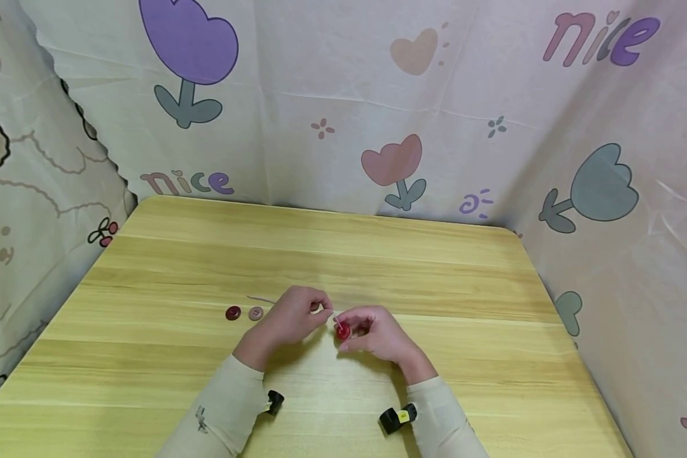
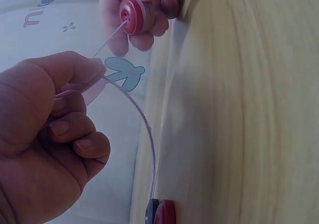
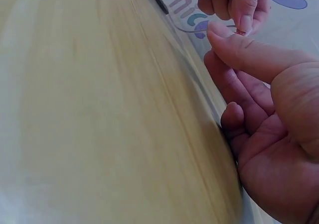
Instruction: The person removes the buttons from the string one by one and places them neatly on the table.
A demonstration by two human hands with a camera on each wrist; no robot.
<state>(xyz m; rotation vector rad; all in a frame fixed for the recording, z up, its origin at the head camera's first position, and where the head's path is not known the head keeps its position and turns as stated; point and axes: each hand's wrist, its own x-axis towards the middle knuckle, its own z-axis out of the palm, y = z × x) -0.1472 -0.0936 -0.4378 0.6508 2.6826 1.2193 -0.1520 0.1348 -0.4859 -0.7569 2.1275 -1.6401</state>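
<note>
A red button (image 1: 343, 331), with a paler button behind it in the left wrist view, is held by my right hand (image 1: 378, 334) between thumb and fingers. A thin pale string (image 2: 141, 115) comes out of a hole in the red button (image 2: 131, 16). My left hand (image 1: 298, 315) pinches this string between thumb and index finger, just left of the buttons; its other fingers are curled. Past the left hand the string curves down toward the table. In the right wrist view the right hand (image 3: 279, 99) largely hides the buttons.
On the wooden table (image 1: 166, 356), left of my left hand, lie a dark red button (image 1: 233, 313) and a brownish-pink button (image 1: 256, 313), with the string's loose end (image 1: 257, 298) just behind. A printed cloth (image 1: 292, 152) hangs behind the table and along its sides.
</note>
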